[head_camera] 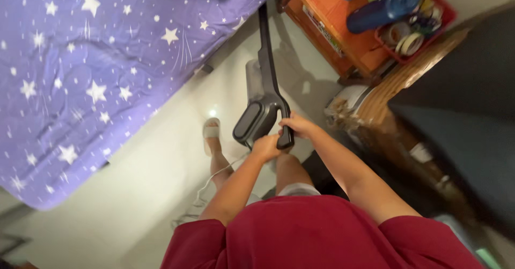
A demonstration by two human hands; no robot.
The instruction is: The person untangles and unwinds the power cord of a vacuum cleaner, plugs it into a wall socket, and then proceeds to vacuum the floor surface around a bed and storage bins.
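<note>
From the head view, the person stands on a pale floor (145, 194) and holds a dark grey stick vacuum (257, 120) just in front of the body. The right hand (296, 125) is wrapped around the handle (284, 136), fingers closed on it. The left hand (266, 146) touches the lower end of the same handle, beside the motor body; its fingers look curled on it, but I cannot tell how firmly. The tube (266, 49) runs away from the person toward the gap between the bed (80, 75), covered in purple cloth with white stars, and an orange shelf (343, 38) full of small things. A white cord (212, 186) lies on the floor near the foot in a slipper (211, 131). To do this well, I think both hands should keep the handle steady, guide the tube straight along the gap, and stay clear of the cord and the shelf corner.
</note>
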